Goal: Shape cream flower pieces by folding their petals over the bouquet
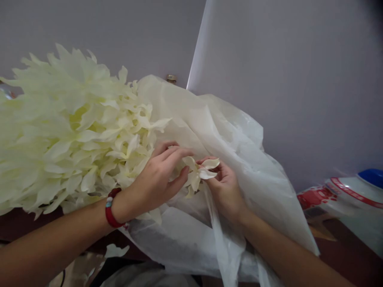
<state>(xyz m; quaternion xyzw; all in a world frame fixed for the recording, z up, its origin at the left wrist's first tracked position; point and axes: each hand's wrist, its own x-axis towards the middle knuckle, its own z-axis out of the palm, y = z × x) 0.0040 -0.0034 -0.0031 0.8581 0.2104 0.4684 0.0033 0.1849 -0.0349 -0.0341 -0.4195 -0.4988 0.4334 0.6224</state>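
Observation:
Between my two hands is a small cream artificial flower (196,173) with several pointed petals. My right hand (224,181) pinches it from behind, its fingertips partly hidden by the petals. My left hand (167,167), with a red bracelet (111,209) at the wrist, is at the flower's left side with fingers apart and thumb near the petals. A large heap of pale cream artificial flowers (80,131) fills the left side. Behind and under my hands spreads a thin white plastic bag (239,139), its handle strip hanging beside my right wrist.
At the right lie a red-and-white package (317,196) and a white container with a blue lid (371,176). A loose petal piece (116,251) shows below my left forearm. The dark red table (350,243) meets a grey wall (314,87). A small bottle-like top (171,78) stands behind the bag.

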